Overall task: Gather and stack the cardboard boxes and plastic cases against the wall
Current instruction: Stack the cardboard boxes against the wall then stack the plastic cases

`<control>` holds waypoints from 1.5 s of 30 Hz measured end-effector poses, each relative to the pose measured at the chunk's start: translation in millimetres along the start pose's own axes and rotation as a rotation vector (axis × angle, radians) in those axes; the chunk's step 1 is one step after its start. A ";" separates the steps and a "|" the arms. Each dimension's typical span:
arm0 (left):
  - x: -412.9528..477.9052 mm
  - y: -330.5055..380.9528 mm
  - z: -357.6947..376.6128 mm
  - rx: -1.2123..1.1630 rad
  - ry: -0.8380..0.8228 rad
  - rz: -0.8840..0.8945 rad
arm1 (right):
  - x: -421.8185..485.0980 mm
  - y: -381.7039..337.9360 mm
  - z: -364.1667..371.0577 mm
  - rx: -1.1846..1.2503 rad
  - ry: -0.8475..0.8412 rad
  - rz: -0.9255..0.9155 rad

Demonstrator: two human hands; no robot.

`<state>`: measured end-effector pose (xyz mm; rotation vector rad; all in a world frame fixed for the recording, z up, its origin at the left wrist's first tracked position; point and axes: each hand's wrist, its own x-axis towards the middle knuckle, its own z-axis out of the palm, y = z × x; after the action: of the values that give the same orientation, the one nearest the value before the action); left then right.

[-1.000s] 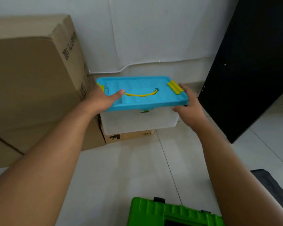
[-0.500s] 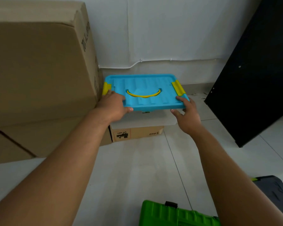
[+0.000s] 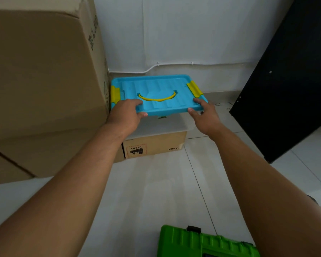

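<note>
A clear plastic case with a blue lid [image 3: 157, 89], yellow latches and a yellow handle sits on a small cardboard box [image 3: 156, 145] near the white wall. My left hand [image 3: 125, 115] grips the lid's near left corner, fingers on top and thumb at the front edge. My right hand [image 3: 204, 115] grips the near right corner the same way. A big cardboard box [image 3: 44, 71] stands right beside the case on the left, on another large box [image 3: 50, 154]. A green plastic case [image 3: 202, 242] lies on the floor close to me.
A black panel [image 3: 289, 89] leans at the right, close to the case. A thin white cable runs along the wall above the skirting. Pale floor tiles stretch between the boxes and the green case. A dark mat edge shows at the far right.
The blue-lidded case has come down from a raised, tilted hold and slid toward the wall onto the small box. My hands have shifted from its sides to its near corners.
</note>
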<state>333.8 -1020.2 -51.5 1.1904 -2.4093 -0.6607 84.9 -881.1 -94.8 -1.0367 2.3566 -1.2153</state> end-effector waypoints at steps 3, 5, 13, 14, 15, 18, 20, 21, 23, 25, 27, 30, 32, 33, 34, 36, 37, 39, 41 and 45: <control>2.2 4.1 2.0 0.021 0.096 0.114 | -12.6 10.6 -4.8 0.022 0.066 -0.033; 3.3 12.4 7.1 0.043 0.207 0.210 | -28.0 23.1 -15.5 -0.008 0.132 -0.016; -28.3 91.4 89.8 0.004 0.162 0.451 | -119.5 134.7 -92.1 -0.116 0.300 0.250; -34.7 99.9 105.3 0.007 0.105 0.468 | -128.6 149.2 -103.5 -0.165 0.290 0.272; -42.3 109.1 120.2 0.018 0.045 0.479 | -136.0 162.7 -116.6 -0.215 0.277 0.288; -68.0 137.2 162.2 0.060 -0.163 0.495 | -155.4 195.7 -160.3 -0.332 0.284 0.340; -86.8 154.6 187.6 0.086 -0.310 0.514 | -170.4 216.0 -185.5 -0.382 0.301 0.391; -96.0 161.4 199.7 0.089 -0.385 0.517 | -177.6 226.0 -194.6 -0.402 0.298 0.413; -113.8 172.2 219.5 0.062 -0.543 0.493 | -191.2 243.4 -205.9 -0.432 0.259 0.435; -128.4 177.4 232.1 0.039 -0.683 0.462 | -201.5 255.2 -208.9 -0.443 0.182 0.411; -138.6 173.9 236.4 0.071 -0.788 0.464 | -208.2 256.7 -206.1 -0.463 0.061 0.339; -158.2 150.1 225.8 0.168 -0.907 0.457 | -217.9 242.1 -193.7 -0.480 -0.183 0.235; -174.2 126.1 213.2 0.245 -0.957 0.423 | -229.0 231.7 -182.2 -0.468 -0.293 0.202; -182.0 113.0 206.2 0.279 -0.964 0.393 | -236.4 227.9 -176.3 -0.452 -0.317 0.202; -190.5 100.2 198.3 0.301 -0.957 0.350 | -245.2 224.5 -170.6 -0.434 -0.327 0.220; -212.0 78.2 180.8 0.264 -0.879 0.203 | -265.1 217.1 -160.5 -0.386 -0.339 0.303; -225.8 69.6 172.8 0.216 -0.822 0.111 | -276.3 213.9 -156.2 -0.356 -0.354 0.366; -259.0 55.7 160.3 0.153 -0.726 -0.061 | -299.7 205.8 -149.1 -0.310 -0.393 0.469; -290.6 43.6 152.7 0.166 -0.724 -0.193 | -323.0 199.2 -143.2 -0.299 -0.419 0.548; -329.5 27.6 148.6 0.072 -0.762 -0.471 | -364.1 194.4 -132.4 -0.258 -0.457 0.790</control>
<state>428.5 -702.3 -197.6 1.8147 -2.7505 -1.3899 176.1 -469.0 -193.6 -0.3008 2.2133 -0.3468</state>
